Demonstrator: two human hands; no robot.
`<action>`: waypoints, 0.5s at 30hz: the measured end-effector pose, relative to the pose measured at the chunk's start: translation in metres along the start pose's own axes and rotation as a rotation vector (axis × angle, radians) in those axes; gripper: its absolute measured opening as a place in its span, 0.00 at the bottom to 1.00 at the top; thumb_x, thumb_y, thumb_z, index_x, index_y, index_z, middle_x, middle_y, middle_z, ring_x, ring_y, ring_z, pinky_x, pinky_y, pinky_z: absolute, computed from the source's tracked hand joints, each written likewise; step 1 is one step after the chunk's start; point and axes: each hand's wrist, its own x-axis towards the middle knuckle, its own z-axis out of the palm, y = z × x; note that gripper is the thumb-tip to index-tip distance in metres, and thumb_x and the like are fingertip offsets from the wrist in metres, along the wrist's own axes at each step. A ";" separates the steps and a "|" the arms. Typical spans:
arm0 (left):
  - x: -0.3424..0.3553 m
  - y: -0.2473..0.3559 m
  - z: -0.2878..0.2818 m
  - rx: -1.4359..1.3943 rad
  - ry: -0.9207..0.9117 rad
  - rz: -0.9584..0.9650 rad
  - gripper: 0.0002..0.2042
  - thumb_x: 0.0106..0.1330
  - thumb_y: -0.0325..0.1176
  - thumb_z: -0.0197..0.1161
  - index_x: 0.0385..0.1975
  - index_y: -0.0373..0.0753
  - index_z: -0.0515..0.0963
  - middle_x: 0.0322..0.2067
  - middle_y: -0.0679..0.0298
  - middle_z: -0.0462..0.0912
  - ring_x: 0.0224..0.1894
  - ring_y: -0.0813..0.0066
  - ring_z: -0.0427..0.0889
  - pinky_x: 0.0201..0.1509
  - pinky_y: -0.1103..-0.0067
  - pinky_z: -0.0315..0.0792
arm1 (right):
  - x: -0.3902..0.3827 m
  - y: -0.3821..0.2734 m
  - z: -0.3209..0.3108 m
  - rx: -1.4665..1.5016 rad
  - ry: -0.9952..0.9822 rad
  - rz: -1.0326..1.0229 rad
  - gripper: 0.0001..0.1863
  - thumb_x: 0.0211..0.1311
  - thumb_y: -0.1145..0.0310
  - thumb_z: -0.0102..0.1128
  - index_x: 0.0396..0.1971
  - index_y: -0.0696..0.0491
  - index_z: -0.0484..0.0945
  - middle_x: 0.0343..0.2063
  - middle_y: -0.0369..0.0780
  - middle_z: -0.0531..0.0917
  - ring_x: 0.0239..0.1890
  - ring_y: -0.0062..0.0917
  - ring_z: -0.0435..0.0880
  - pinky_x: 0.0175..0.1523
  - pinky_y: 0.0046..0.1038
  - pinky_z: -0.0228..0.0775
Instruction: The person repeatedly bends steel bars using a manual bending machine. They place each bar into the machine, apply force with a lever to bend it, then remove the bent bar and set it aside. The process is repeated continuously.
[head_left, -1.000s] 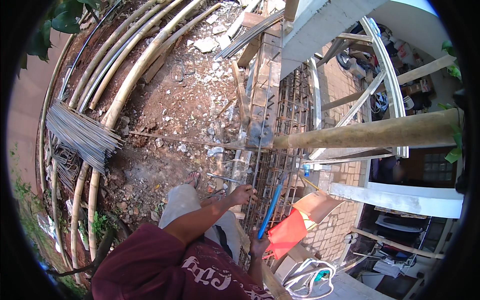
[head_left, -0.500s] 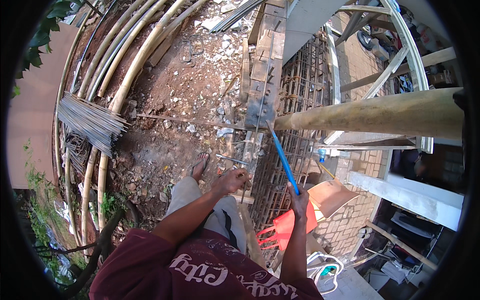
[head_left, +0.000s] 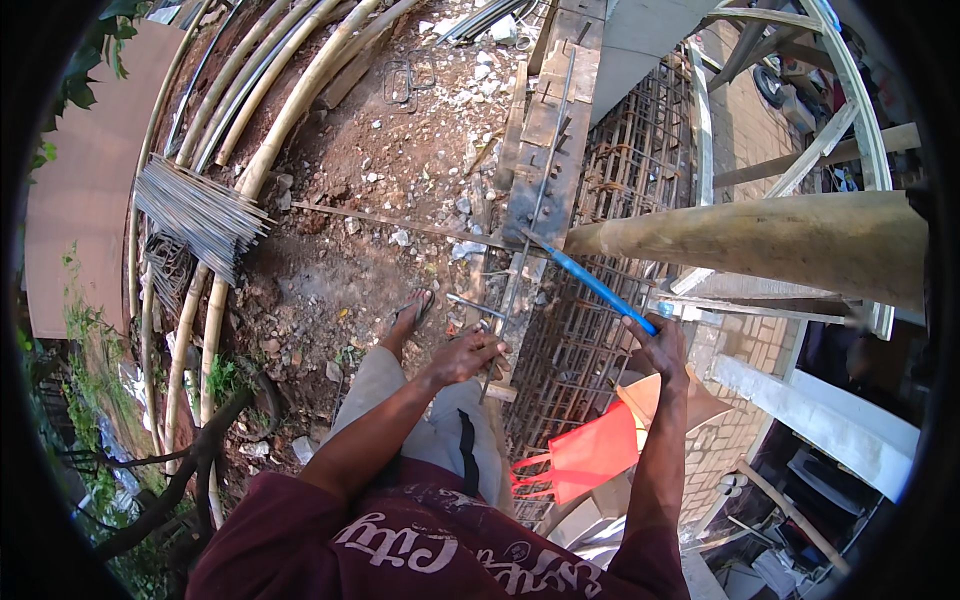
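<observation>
My left hand (head_left: 468, 357) is closed around the lower end of a thin steel rod (head_left: 519, 278). The rod runs away from me along a wooden board with upright metal pegs (head_left: 522, 196). In my right hand (head_left: 660, 347) is the end of a blue-handled bending bar (head_left: 600, 288). Its far tip meets the rod at the pegs on the near part of the board. A short metal bar (head_left: 474, 305) lies just beyond my left hand.
A rebar cage (head_left: 630, 150) stretches along the board's right side. From the right, a thick bamboo pole (head_left: 760, 225) reaches in close to the bending bar. A red bag (head_left: 595, 455) lies below my right hand. Cut rods (head_left: 200, 210) are piled on bamboo poles at left.
My right hand has swung outward to the right with the blue bar, which now slants more across the board. My left hand stays on the rod. The view has shifted slightly.
</observation>
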 end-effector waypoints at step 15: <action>-0.007 0.010 0.014 0.077 0.114 0.042 0.16 0.84 0.42 0.59 0.44 0.33 0.83 0.32 0.60 0.88 0.30 0.71 0.90 0.33 0.75 0.82 | -0.010 0.020 0.064 0.031 0.028 0.078 0.33 0.63 0.30 0.68 0.33 0.50 0.89 0.18 0.41 0.82 0.26 0.34 0.86 0.39 0.41 0.77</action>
